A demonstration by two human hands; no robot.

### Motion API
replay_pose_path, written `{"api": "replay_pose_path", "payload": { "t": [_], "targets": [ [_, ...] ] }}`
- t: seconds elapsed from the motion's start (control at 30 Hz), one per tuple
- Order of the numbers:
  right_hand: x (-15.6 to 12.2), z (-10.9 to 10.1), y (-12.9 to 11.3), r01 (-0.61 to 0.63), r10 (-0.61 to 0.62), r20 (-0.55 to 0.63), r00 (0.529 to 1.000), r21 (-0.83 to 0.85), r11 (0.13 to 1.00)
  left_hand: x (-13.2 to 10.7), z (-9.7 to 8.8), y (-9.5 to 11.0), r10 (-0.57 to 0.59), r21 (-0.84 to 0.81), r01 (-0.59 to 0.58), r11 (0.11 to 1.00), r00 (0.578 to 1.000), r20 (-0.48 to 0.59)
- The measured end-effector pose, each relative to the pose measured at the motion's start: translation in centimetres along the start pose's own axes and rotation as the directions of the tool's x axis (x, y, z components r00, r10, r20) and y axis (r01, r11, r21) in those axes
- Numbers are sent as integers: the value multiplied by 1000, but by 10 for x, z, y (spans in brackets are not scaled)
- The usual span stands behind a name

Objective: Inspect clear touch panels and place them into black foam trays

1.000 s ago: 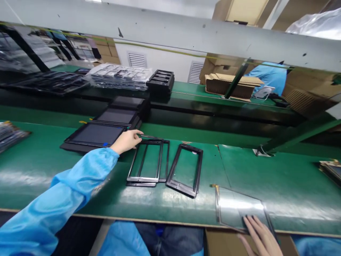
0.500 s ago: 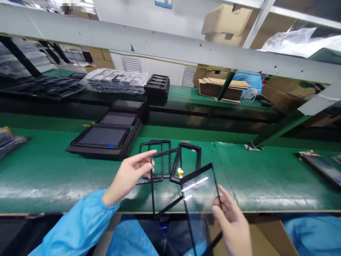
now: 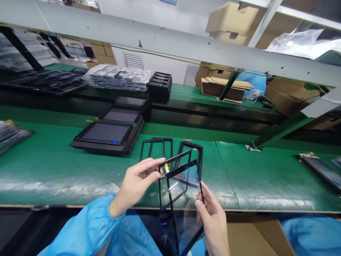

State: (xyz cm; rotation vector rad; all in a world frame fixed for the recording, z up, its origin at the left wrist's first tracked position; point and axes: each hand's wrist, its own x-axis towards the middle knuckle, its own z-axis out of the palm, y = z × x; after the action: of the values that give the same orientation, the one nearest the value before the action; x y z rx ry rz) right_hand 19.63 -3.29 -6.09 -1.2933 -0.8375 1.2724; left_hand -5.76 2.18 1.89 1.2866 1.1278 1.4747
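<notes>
My left hand [image 3: 142, 181] pinches a thin black rectangular frame [image 3: 159, 193] by its left edge, tilted above the front of the bench. Between thumb and fingers, my right hand [image 3: 211, 215] grips the right edge of a clear glass touch panel [image 3: 183, 209] with a black border. The panel overlaps the lower right of the frame, nearer to me; whether they touch I cannot tell. A small yellow flex tab [image 3: 167, 168] shows at the panel's top left. Behind them, more black frames [image 3: 172, 151] lie on the bench, with another black frame [image 3: 200, 156] to their right.
The green bench [image 3: 255, 181] spans the view. A stack of black trays with dark screens [image 3: 106, 133] stands left of centre. Stacked panels lie at the left [image 3: 13, 135] and right edges. An open cardboard box [image 3: 250, 234] is below the bench. A shelf beam [image 3: 160, 39] crosses overhead.
My right hand has brought the glass panel leftward, so it now overlaps the frame more. My left hand has shifted slightly right with the frame. The whole view has moved a little.
</notes>
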Motion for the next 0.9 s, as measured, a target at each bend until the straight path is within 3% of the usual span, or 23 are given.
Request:
{"api": "replay_pose_path", "payload": {
  "t": [0.23,0.43,0.7,0.9],
  "targets": [
    [-3,4,0,45,-46,-37,998,-26,999,-4,2,-1,-11,11,11,1000,1000,18],
    [-7,9,3,122,-128,-92,988,-66,990,-9,4,-6,-140,-47,141,989,990,20],
    [-7,9,13,116,-128,-77,989,-146,982,-13,4,-20,-276,-139,279,950,960,39],
    [-7,10,18,116,-134,-118,984,-150,982,-15,7,-24,-307,-187,311,932,950,51]
  ]
}}
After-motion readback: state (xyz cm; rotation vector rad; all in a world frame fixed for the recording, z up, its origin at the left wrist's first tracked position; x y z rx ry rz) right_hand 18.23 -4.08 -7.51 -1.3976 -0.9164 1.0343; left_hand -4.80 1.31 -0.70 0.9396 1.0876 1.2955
